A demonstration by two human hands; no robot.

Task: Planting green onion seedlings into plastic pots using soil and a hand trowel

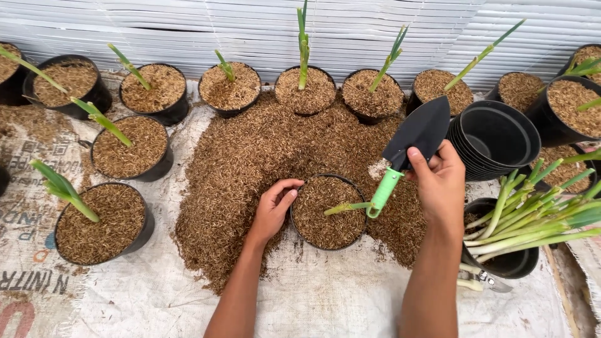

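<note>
My left hand [273, 206] grips the left rim of a black pot [327, 213] filled with brown husk. A green shoot [347, 206] pokes out of the filling, leaning to the right. My right hand [441, 181] holds a trowel [413, 141] with a black blade and green handle; the blade points up and away, and the handle end hangs over the pot's right side. The pot sits at the near edge of a large heap of brown husk [250, 163] spread on a white woven sack [313, 300].
Several filled pots with upright green shoots [131, 147] stand at the left and along the back. A stack of empty black pots [494, 141] lies at the right. A black pot of loose green shoots [526, 219] stands by my right arm. White corrugated sheets [350, 31] lie behind.
</note>
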